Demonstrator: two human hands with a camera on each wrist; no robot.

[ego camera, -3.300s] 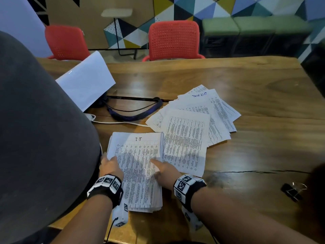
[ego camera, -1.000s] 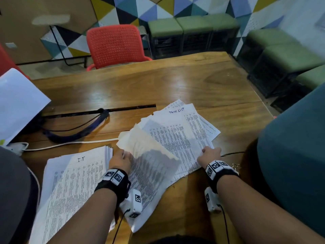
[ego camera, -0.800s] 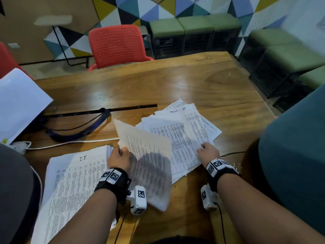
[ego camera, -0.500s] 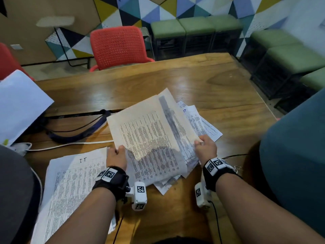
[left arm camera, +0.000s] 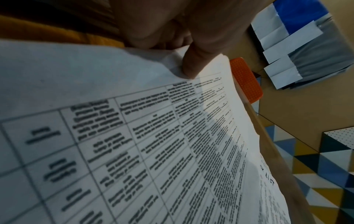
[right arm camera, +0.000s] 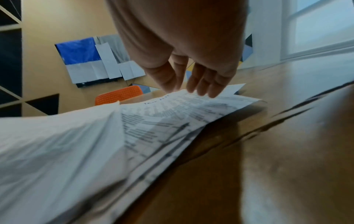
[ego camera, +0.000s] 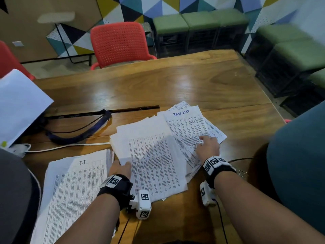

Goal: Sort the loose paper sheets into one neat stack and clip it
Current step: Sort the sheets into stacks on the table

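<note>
Loose printed sheets (ego camera: 191, 127) lie fanned on the wooden table (ego camera: 175, 85), the one headed "TASK LIST" near the top. A bundle of printed sheets (ego camera: 154, 164) lies over their left part. My left hand (ego camera: 121, 169) grips that bundle's left edge; the left wrist view shows the thumb (left arm camera: 191, 66) pinching the sheet (left arm camera: 153, 144). My right hand (ego camera: 208, 147) rests straight fingers (right arm camera: 201, 89) on the fanned sheets (right arm camera: 162, 121). A squared stack headed "I.T" (ego camera: 75, 191) lies at the left. The binder clip's wire handles (ego camera: 243, 173) peek out beside my right wrist.
A blue strap (ego camera: 79, 134) and a white cable (ego camera: 61, 147) lie behind the stack, near a slot in the table. A blank white sheet (ego camera: 19, 106) stands at the far left. A red chair (ego camera: 119, 43) stands behind; a teal seat back (ego camera: 299, 164) is close on the right.
Half a second ago both hands held a sheet tilted up off the pile. It now lies flat; my right hand has let go and moved right onto the fanned sheets.
</note>
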